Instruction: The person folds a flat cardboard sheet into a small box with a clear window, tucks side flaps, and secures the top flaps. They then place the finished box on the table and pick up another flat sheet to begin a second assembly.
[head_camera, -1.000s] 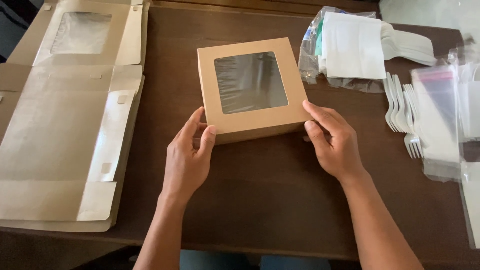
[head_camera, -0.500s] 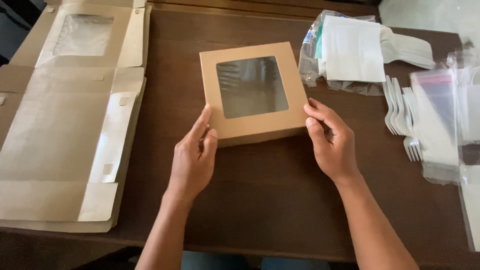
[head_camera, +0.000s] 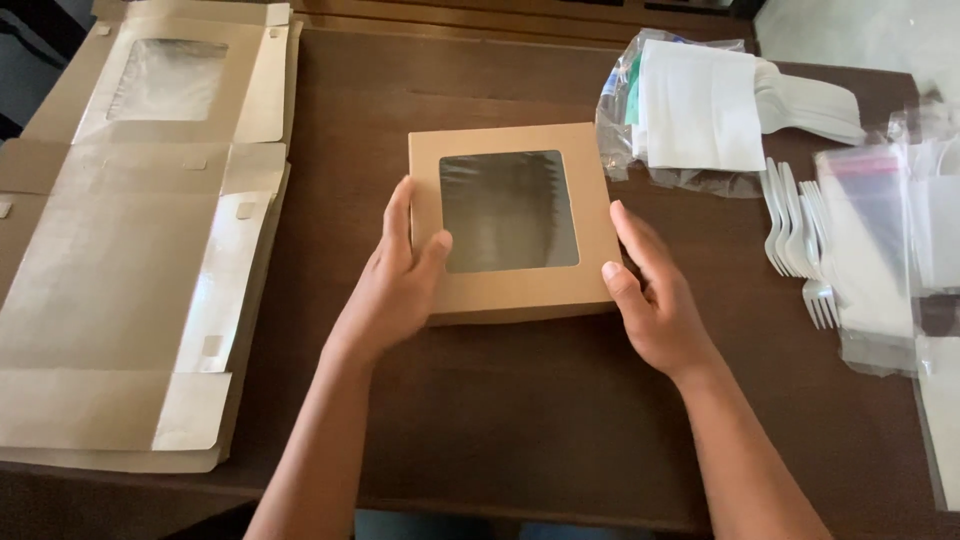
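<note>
The left hand (head_camera: 395, 285) and the right hand (head_camera: 650, 295) hold the brown window box (head_camera: 510, 225) by its sides, at the middle of the table (head_camera: 520, 430); flat cartons (head_camera: 120, 260) lie at the left edge.

I can't see inside the square brown cardboard box with clear window (head_camera: 513, 222); the film only glares. My left hand (head_camera: 398, 280) hides its near-left corner. The stack of flat unfolded brown cardboard box blanks (head_camera: 120, 270) and the clear plastic zip bags (head_camera: 885, 250) are cut off by the frame edges.
</note>
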